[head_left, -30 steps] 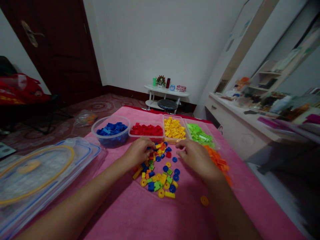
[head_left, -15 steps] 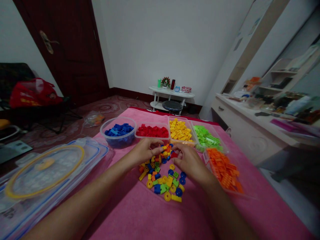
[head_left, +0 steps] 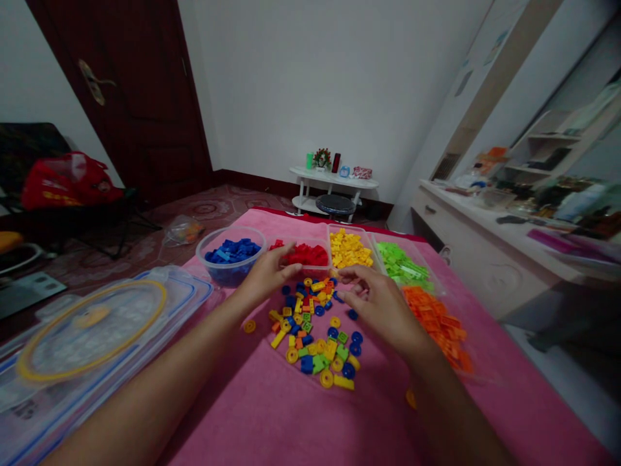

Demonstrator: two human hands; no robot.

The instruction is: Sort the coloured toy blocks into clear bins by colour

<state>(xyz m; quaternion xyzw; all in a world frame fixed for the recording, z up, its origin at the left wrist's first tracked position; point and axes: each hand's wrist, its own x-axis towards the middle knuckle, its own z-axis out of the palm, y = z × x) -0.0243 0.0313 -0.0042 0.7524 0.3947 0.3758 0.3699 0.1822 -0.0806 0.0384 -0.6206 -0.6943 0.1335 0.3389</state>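
Observation:
A mixed pile of small toy building bricks and wheels in yellow, blue, green, orange and red lies on the pink cloth. My left hand is at the front rim of the clear box of red bricks, its thumb and fingers apart. Right of the pile's far end, my right hand hovers with curled fingers and a gap between thumb and forefinger. A blue wheel lies close to its thumb. Straight behind this hand stands the box of yellow bricks.
Blue bricks fill part of a round tub at the left. Boxes of green bricks and orange bricks stand at the right. Clear lids are stacked at the left edge. A lone yellow wheel lies beside my left forearm.
My left hand has moved left and away from the pile to the red box, its fingers spreading. My right hand has shifted slightly right; the red piece by its fingers no longer shows there.

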